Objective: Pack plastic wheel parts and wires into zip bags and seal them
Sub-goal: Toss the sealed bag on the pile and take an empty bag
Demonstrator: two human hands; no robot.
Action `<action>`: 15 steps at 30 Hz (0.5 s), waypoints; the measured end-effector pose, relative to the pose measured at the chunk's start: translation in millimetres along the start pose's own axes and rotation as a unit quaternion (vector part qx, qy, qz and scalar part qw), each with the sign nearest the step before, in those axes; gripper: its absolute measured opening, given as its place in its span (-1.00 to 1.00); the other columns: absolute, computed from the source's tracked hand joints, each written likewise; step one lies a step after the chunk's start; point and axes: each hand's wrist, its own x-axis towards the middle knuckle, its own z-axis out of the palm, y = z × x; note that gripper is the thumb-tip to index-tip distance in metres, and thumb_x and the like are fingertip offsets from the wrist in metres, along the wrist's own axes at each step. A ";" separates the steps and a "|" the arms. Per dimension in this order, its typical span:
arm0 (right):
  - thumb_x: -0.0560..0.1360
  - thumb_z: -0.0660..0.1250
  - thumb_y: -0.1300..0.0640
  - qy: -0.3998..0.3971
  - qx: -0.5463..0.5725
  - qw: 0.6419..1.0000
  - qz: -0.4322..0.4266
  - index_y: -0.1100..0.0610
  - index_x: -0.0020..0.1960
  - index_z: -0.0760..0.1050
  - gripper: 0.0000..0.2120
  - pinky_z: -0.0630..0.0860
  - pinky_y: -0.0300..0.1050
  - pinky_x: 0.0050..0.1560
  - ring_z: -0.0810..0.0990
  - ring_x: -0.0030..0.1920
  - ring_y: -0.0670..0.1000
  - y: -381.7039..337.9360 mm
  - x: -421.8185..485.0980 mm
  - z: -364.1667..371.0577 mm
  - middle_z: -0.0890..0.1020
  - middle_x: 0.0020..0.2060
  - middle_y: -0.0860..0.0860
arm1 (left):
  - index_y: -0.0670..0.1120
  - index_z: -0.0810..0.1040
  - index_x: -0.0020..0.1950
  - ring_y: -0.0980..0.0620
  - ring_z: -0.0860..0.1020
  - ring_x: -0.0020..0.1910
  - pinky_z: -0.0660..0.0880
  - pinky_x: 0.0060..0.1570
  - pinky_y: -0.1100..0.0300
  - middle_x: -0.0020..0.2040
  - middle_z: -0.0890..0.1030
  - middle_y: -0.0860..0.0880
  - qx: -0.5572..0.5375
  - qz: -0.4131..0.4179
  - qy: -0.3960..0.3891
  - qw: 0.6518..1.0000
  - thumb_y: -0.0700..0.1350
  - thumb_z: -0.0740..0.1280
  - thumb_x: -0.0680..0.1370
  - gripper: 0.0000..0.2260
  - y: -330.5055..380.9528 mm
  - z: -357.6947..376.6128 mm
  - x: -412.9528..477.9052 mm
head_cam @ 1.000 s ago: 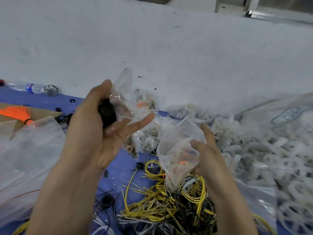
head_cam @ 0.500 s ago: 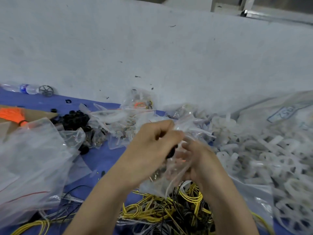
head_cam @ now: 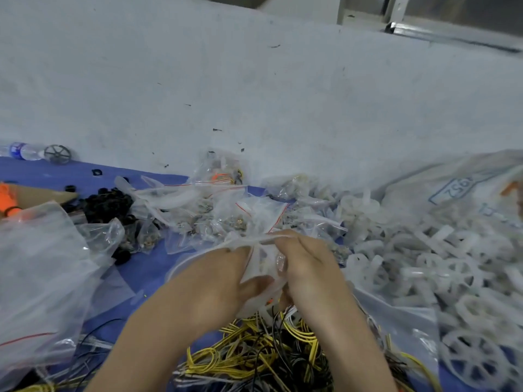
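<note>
The left hand [head_cam: 215, 281], raised apart from the zip bag [head_cam: 261, 260] one second earlier, has joined the right hand [head_cam: 308, 267] at the bag mouth just above the wire pile [head_cam: 254, 355], both sets of fingers [head_cam: 297, 246] pinching the film, which indicates filling is complete and sealing is starting.

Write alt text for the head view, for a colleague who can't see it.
The left hand and right hand pinch the top of a small clear zip bag above a tangle of yellow and black wires. White plastic wheels are heaped at right; other bags lie behind on the blue mat.
</note>
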 end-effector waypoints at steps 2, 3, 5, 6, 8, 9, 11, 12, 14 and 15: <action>0.52 0.16 0.21 0.024 0.076 0.996 0.038 0.06 -0.17 0.64 -0.72 0.43 -0.21 -0.45 0.50 -0.51 -0.09 0.2 4.7 -9.2 0.53 -0.52 -0.09 | 0.14 0.45 0.29 0.34 0.47 0.11 0.41 0.02 0.43 0.20 0.52 0.22 -0.091 0.029 -0.022 0.995 0.42 0.03 0.43 -0.42 0.7 -11.1 -8.3; 0.51 0.15 0.28 0.028 0.102 0.992 0.066 0.11 -0.15 0.65 -0.70 0.43 -0.25 -0.52 0.51 -0.54 -0.09 1.5 6.7 -15.6 0.54 -0.50 -0.06 | 0.21 0.45 0.28 0.40 0.47 0.08 0.39 -0.01 0.48 0.16 0.52 0.29 -0.125 0.042 -0.046 0.990 0.47 0.04 0.39 -0.40 3.5 -14.8 -12.2; 0.53 0.18 0.29 0.011 0.125 0.988 0.088 0.12 -0.06 0.65 -0.74 0.51 -0.21 -0.48 0.60 -0.44 -0.02 3.3 6.8 -28.7 0.60 -0.36 0.07 | 0.26 0.51 0.18 0.36 0.52 0.04 0.43 -0.03 0.41 0.08 0.58 0.30 -0.117 0.101 -0.085 0.984 0.38 0.20 0.45 -0.61 9.9 -16.2 -11.6; 0.53 0.23 0.25 -0.017 0.129 0.988 0.080 0.08 0.02 0.63 -0.78 0.58 -0.14 -0.38 0.63 -0.33 0.06 5.9 5.7 -36.5 0.61 -0.26 0.14 | 0.19 0.57 0.10 0.29 0.55 -0.01 0.45 -0.05 0.33 0.03 0.62 0.21 -0.068 0.131 -0.066 0.987 0.25 0.24 0.51 -0.74 12.1 -13.1 -7.1; 0.45 0.41 0.17 -0.085 0.137 0.986 0.049 -0.01 0.16 0.59 -0.71 0.63 -0.06 -0.19 0.66 -0.14 0.12 12.3 0.0 -56.8 0.62 -0.14 0.15 | 0.08 0.60 0.08 0.21 0.56 -0.05 0.43 -0.07 0.28 -0.02 0.65 0.12 0.025 0.149 0.009 0.988 0.08 0.21 0.59 -0.79 14.7 -5.3 1.0; 0.39 0.47 0.15 -0.081 0.160 0.983 0.032 -0.03 0.16 0.59 -0.65 0.62 -0.08 -0.14 0.66 -0.10 0.12 16.6 -2.1 -69.4 0.63 -0.10 0.14 | 0.08 0.60 0.07 0.20 0.56 -0.07 0.42 -0.08 0.28 -0.04 0.65 0.12 0.036 0.144 0.042 0.988 0.07 0.20 0.59 -0.79 11.9 -1.5 3.8; 0.36 0.48 0.15 0.047 0.202 0.978 0.027 -0.02 0.10 0.63 -0.69 0.62 -0.11 -0.10 0.66 -0.08 0.08 31.3 -3.6 -95.3 0.65 -0.05 0.12 | 0.12 0.61 0.01 0.21 0.58 -0.14 0.44 -0.13 0.25 -0.12 0.66 0.15 -0.001 0.146 0.097 0.985 0.10 0.19 0.58 -0.79 2.5 0.4 9.3; 0.40 0.46 0.17 0.152 0.197 0.967 0.048 0.00 0.08 0.63 -0.74 0.61 -0.10 -0.06 0.65 -0.05 0.07 43.8 -2.0 -109.1 0.65 0.00 0.12 | 0.17 0.61 -0.01 0.22 0.58 -0.17 0.47 -0.16 0.21 -0.14 0.65 0.18 -0.037 0.150 0.109 0.982 0.14 0.18 0.57 -0.78 -0.8 -1.3 11.1; 0.48 0.39 0.17 0.335 0.080 0.929 0.138 0.02 0.17 0.56 -0.73 0.53 -0.04 -0.01 0.58 -0.01 0.08 77.6 6.3 -135.2 0.56 0.18 0.15 | 0.30 0.54 0.03 0.29 0.57 -0.19 0.52 -0.24 0.16 -0.14 0.62 0.29 -0.077 0.161 0.120 0.976 0.25 0.14 0.54 -0.79 -6.8 -5.0 12.9; 0.49 0.37 0.15 0.379 -0.014 0.907 0.183 0.00 0.27 0.47 -0.65 0.48 0.01 0.01 0.54 0.01 0.08 92.1 13.1 -148.4 0.45 0.30 0.17 | 0.38 0.49 0.05 0.34 0.55 -0.20 0.53 -0.27 0.18 -0.11 0.59 0.36 -0.081 0.165 0.136 0.973 0.28 0.12 0.49 -0.78 -8.5 -7.4 14.0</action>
